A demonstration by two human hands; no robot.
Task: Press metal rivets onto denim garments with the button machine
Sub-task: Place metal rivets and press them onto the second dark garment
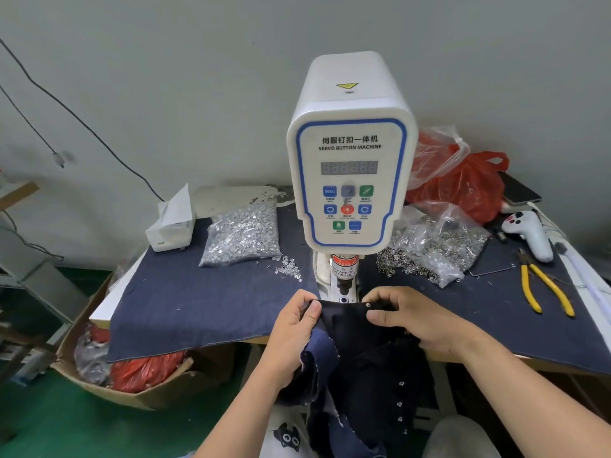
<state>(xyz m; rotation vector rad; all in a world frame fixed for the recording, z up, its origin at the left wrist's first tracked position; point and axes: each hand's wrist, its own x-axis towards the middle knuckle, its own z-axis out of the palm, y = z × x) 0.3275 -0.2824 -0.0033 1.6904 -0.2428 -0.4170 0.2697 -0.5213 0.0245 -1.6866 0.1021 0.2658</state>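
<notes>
- Setting: small garment workshop, a single workstation against a plain grey wall.
- White press labelled "SERVO BUTTON MACHINE" (pixel 348 166) stands at the middle of the bench; digit display and coloured control keys on its front.
- Bench top covered with a dark denim cloth (pixel 198 302).
- Clear bags of bulk metal fasteners: one left of the machine (pixel 243 238), one right (pixel 436 246).
- Yellow-handled pliers (pixel 545 289) lie at the right edge.
- Cardboard box (pixel 109 375) on a green floor, holding red and clear bags.
- Loose cable (pixel 82 123) hangs along the wall.
</notes>
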